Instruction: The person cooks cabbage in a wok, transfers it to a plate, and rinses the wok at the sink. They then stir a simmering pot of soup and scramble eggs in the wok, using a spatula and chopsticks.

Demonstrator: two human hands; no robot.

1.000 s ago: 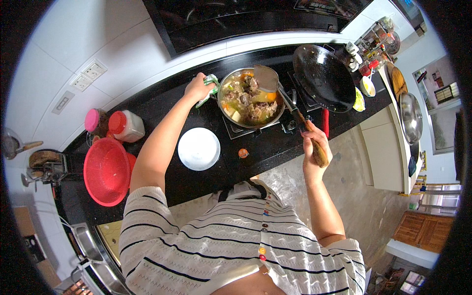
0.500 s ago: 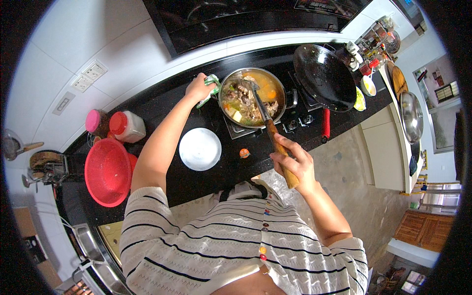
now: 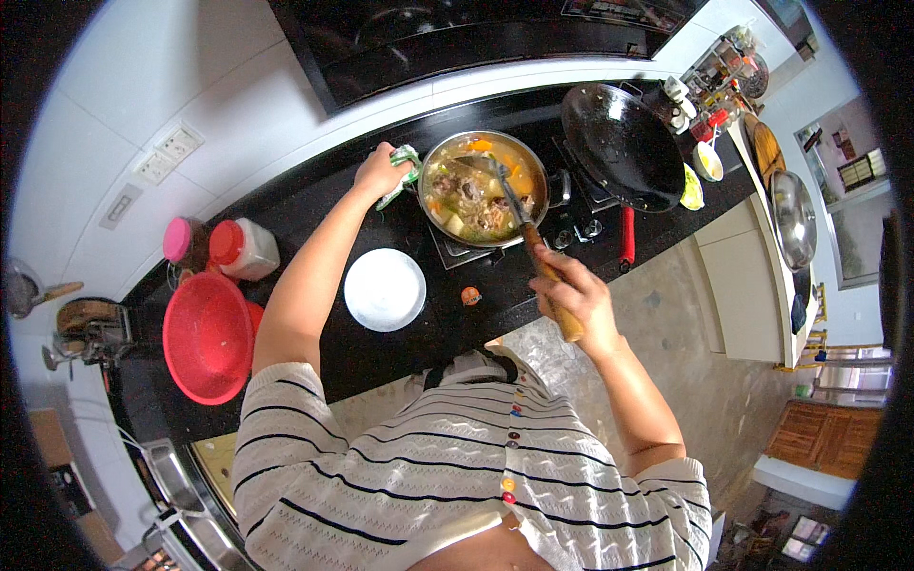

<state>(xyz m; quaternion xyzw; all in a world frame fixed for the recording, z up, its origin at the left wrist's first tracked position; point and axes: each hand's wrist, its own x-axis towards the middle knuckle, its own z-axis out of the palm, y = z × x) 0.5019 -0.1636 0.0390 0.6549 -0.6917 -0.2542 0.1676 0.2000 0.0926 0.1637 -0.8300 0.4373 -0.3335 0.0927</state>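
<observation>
Compared with a second ago, the spatula (image 3: 520,211) has swung left and come down from over the pot's far right rim, so its blade now dips into the stew (image 3: 468,204). That stew, with meat chunks, orange pieces and broth, fills the steel pot (image 3: 484,244), which stands on the stove. My right hand (image 3: 577,297) is wrapped around the spatula's wooden handle, fingers closed. My left hand (image 3: 378,174) pinches a green-and-white cloth (image 3: 409,162) at the pot's left edge; I cannot tell whether a handle lies under it. Right of the pot sits a dark wok (image 3: 624,147). Nearer me, a white plate (image 3: 385,290) and a small orange disc (image 3: 470,296) lie on the black counter (image 3: 447,333), with a red basin (image 3: 208,338) farther left.
</observation>
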